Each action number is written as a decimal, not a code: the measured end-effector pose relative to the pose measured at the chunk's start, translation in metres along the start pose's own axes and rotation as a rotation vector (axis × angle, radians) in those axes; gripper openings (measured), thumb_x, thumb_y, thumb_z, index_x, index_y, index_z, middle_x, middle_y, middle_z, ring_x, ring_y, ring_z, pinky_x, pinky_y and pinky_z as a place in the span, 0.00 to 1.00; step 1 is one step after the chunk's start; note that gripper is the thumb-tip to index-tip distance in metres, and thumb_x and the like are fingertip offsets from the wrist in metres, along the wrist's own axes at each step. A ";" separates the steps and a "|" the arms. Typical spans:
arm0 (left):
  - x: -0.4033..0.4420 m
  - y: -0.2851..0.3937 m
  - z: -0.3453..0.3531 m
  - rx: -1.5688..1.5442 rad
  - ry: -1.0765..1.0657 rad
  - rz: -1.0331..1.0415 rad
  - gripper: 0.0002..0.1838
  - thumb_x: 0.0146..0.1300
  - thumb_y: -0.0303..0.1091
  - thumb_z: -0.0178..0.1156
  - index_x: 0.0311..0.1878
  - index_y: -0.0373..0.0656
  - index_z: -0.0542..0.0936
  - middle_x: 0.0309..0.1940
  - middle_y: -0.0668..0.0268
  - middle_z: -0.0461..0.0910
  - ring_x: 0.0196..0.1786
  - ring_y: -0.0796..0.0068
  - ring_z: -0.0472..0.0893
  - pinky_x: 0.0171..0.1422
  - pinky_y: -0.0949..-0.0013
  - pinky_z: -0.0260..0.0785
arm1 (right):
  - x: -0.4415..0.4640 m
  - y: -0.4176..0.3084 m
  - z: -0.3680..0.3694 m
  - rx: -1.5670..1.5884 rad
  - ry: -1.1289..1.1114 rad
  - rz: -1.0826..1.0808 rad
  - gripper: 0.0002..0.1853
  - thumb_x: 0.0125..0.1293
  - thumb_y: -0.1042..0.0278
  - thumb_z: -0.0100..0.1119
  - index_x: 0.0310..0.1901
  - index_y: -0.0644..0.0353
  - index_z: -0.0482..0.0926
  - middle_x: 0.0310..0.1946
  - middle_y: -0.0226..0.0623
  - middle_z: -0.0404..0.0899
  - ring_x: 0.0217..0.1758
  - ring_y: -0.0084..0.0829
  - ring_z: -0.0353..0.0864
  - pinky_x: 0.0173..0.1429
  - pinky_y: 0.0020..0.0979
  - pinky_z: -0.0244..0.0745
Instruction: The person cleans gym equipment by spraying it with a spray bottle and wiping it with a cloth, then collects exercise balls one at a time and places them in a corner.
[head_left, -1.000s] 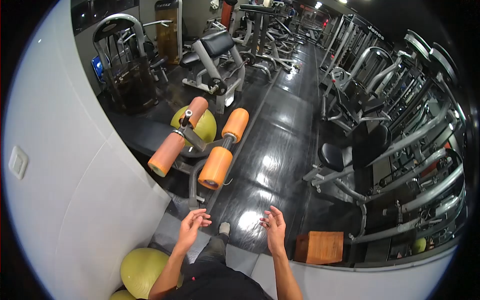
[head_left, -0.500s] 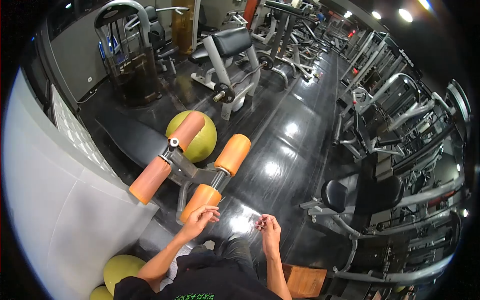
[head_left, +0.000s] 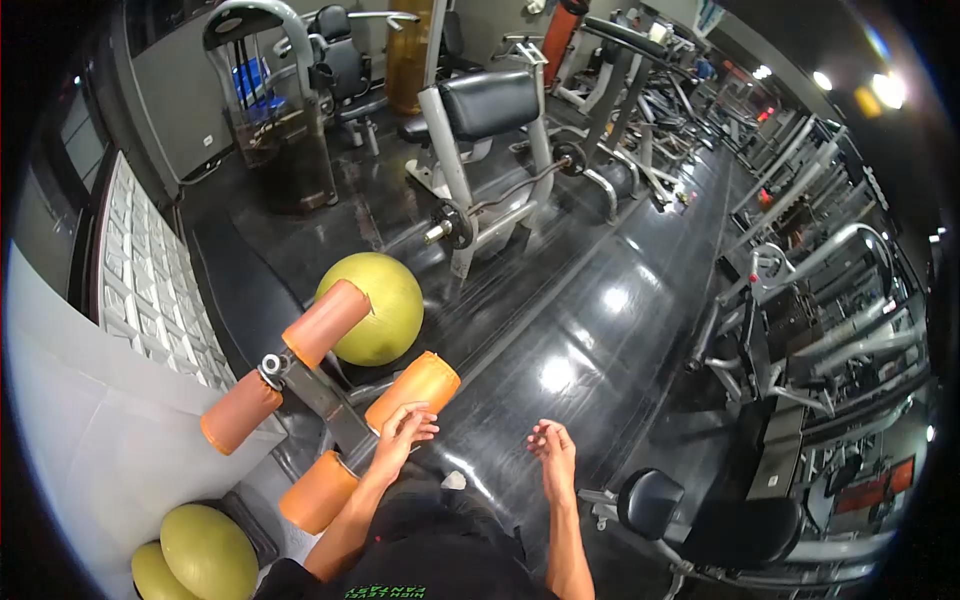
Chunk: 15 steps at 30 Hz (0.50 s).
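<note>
My left hand is loosely open with its fingers bent toward the right, and nothing shows in it. In the view it overlaps the lower end of an orange padded roller on a bench; whether they touch I cannot tell. A second orange roller sits beside my left forearm. Two duller orange rollers, an upper one and a lower one, are on the bench's other bar. Over the dark floor, my right hand hangs apart from everything, its fingers loosely curled and parted, holding nothing visible.
A yellow-green exercise ball rests behind the rollers; more balls lie lower left. Ahead stands a padded bench with a curved barbell. A black-padded machine is at right. Dark shiny flooring runs between the machines.
My view has shifted, so the rollers and bench now appear farther left and lower. The black-padded machine at right sits lower in view. Both hands stay raised, loosely bent, with nothing visible in them.
</note>
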<state>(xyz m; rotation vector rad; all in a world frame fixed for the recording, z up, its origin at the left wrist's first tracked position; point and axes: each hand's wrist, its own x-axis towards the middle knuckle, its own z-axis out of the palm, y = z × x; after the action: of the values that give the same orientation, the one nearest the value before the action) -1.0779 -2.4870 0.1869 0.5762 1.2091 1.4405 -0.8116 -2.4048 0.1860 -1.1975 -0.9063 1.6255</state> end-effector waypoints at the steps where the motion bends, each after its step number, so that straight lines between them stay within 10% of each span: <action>1: 0.009 -0.002 0.007 0.001 0.024 0.028 0.15 0.74 0.36 0.48 0.57 0.39 0.73 0.46 0.59 0.79 0.45 0.69 0.82 0.50 0.70 0.75 | 0.021 -0.008 -0.007 -0.061 -0.027 0.011 0.13 0.74 0.60 0.49 0.50 0.59 0.75 0.40 0.30 0.77 0.40 0.24 0.78 0.46 0.29 0.74; 15: 0.164 0.005 0.011 0.092 0.403 0.104 0.14 0.70 0.33 0.53 0.56 0.43 0.76 0.52 0.68 0.76 0.53 0.76 0.75 0.54 0.70 0.69 | 0.245 -0.076 0.079 -0.433 -0.742 0.131 0.21 0.76 0.55 0.43 0.63 0.57 0.69 0.53 0.38 0.75 0.51 0.29 0.77 0.55 0.32 0.74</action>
<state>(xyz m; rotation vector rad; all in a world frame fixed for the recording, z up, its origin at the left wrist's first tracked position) -1.1143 -2.3310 0.1511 0.4260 1.5863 1.6461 -0.9016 -2.1529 0.2008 -0.9285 -1.7422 2.0936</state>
